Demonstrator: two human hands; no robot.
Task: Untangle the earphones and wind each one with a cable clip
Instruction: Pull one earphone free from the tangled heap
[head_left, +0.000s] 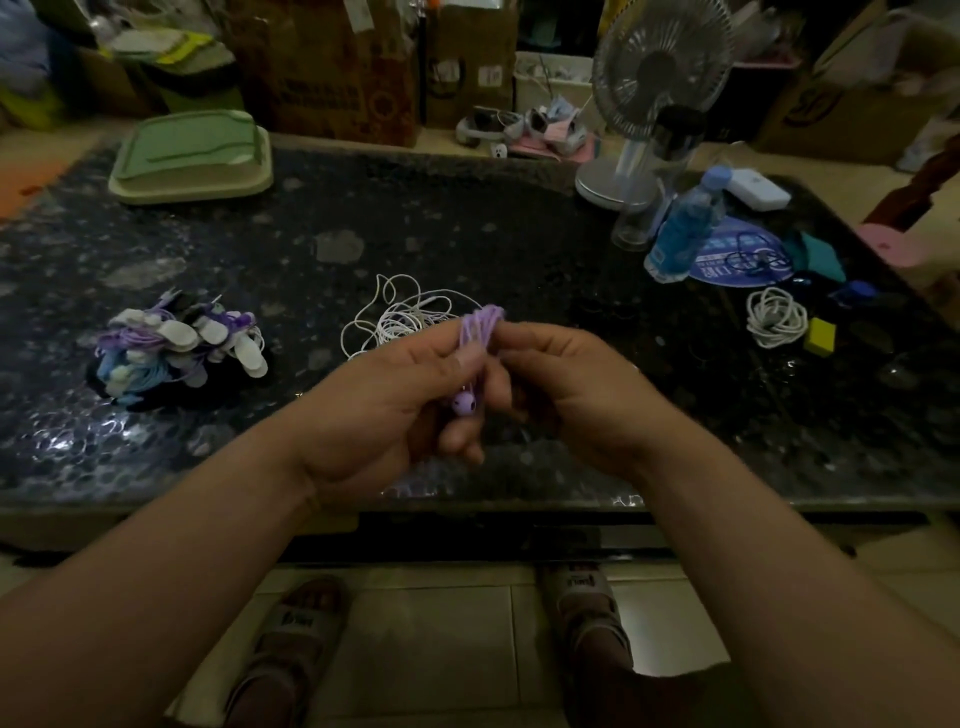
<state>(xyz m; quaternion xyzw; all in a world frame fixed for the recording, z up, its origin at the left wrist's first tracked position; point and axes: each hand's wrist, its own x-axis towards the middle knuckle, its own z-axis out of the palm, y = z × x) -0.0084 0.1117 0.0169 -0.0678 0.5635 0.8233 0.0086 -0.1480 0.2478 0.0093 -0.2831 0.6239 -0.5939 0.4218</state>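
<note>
While the head camera looks down across a dark, speckled worktop (467, 223), both hands meet just above its near edge. The left hand (395, 395) holds a folded hank of purple earphone cable (480, 327), its grip clamped round the strands, and a purple earbud (463, 404) dangles below the fingers. The right hand (566, 384) pinches the same hank from the other side, its grip closed near the looped top. Whether either hand also holds a cable clip cannot be told. Just behind the hands a loose tangle of white earphones (402, 317) lies on the worktop. Well to the left sits a pile of wound earphones with pale clips (182, 343); far right lies a coiled white cable (776, 317). The likely risk is the hank springing open if either pinch loosens before a clip goes round it. The hanging earbud could also snag the white tangle nearby.
</note>
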